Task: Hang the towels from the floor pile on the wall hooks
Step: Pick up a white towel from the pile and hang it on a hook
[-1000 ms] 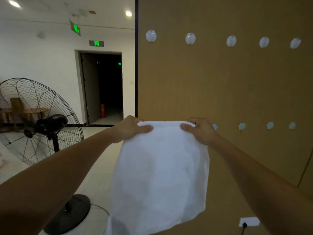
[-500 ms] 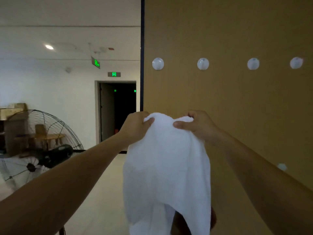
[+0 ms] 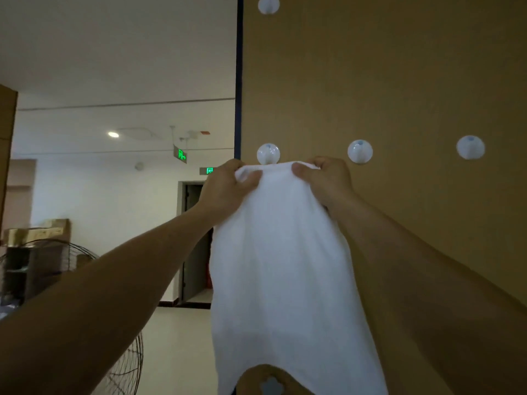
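step: hanging one white towel (image 3: 285, 266) | left hand (image 3: 225, 189) and right hand (image 3: 328, 183) each pinch its top edge, fingers (image 3: 302, 169) pressed on the cloth | towel: top edge just under the leftmost wall hook (image 3: 268, 153) on the brown panel (image 3: 399, 81) | next, judged: lift the edge over that hook, then let go

**White towel at the leftmost hook**

A plain white towel (image 3: 285, 266) is hanging lengthwise from its bunched top edge, which is sitting just under the leftmost hook (image 3: 268, 153) of the middle row and overlapping its lower rim. Its body is draping down in soft folds, the lower edge arching up at the bottom. Round white hooks are sticking out of the tan wall panel (image 3: 399, 81): two more (image 3: 360, 151) (image 3: 470, 147) to the right, one above (image 3: 268, 4).
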`<control>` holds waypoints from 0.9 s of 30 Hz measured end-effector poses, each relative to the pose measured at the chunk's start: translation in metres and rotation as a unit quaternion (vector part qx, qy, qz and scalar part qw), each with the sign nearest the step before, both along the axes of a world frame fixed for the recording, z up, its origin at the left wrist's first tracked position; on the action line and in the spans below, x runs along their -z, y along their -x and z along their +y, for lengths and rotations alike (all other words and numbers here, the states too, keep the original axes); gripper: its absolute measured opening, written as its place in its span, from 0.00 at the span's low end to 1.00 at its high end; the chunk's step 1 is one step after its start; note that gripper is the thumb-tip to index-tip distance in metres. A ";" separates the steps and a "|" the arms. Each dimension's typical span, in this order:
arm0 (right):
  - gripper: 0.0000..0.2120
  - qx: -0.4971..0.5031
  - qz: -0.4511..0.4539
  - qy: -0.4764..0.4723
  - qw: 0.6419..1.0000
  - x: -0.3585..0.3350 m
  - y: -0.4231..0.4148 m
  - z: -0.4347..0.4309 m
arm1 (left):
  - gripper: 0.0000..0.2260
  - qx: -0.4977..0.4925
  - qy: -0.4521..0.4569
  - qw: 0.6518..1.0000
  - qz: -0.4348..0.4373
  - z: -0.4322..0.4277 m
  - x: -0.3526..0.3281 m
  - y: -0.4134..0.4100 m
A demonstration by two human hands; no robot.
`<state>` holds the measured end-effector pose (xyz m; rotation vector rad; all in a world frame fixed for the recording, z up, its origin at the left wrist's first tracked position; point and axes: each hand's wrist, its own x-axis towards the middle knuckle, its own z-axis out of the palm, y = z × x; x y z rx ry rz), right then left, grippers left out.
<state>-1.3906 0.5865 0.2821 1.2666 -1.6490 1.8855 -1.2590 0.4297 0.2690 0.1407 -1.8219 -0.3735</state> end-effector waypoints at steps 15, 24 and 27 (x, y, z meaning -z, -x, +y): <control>0.14 0.228 0.060 -0.051 0.970 -0.085 0.018 -0.058 | 0.13 -0.126 0.033 0.992 -0.005 -0.053 -0.090 0.041; 0.12 0.244 0.014 -0.181 0.953 -0.066 0.004 -0.046 | 0.16 -0.046 -0.156 0.961 -0.222 -0.041 -0.080 0.022; 0.11 0.375 0.131 -0.193 0.897 -0.056 0.002 -0.053 | 0.18 -0.249 0.048 0.946 -0.200 -0.029 -0.081 0.025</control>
